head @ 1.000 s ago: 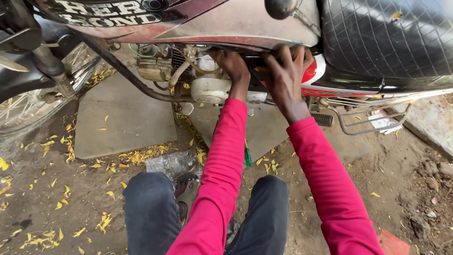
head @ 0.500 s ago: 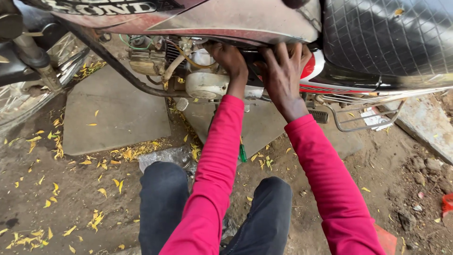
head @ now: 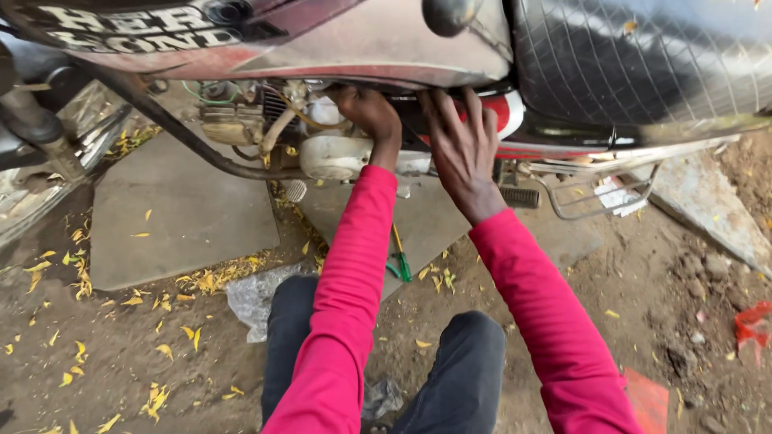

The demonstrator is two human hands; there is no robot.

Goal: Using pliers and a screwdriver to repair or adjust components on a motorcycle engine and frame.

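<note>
A motorcycle fills the top of the head view, with a dark red fuel tank [head: 338, 36] and a black quilted seat [head: 643, 56]. My left hand [head: 370, 116] reaches under the tank beside the pale engine casing [head: 338, 157]; its fingers are curled out of sight, so what it touches is hidden. My right hand [head: 465, 149] lies flat with fingers spread against the red side panel [head: 503, 112] below the seat. Both arms wear bright pink sleeves. My knees in dark trousers [head: 450, 378] are bent below.
A green-handled screwdriver [head: 400, 261] lies on the ground between my arms. Grey concrete slabs [head: 181, 213] sit under the bike, with yellow leaves scattered on the dirt. A footrest and metal rack [head: 595, 197] jut out at right. Crumpled clear plastic [head: 253, 293] lies by my left knee.
The view has swung slightly left and down. Both hands stay at the same spots on the motorcycle, the right hand's fingers spread a little wider.
</note>
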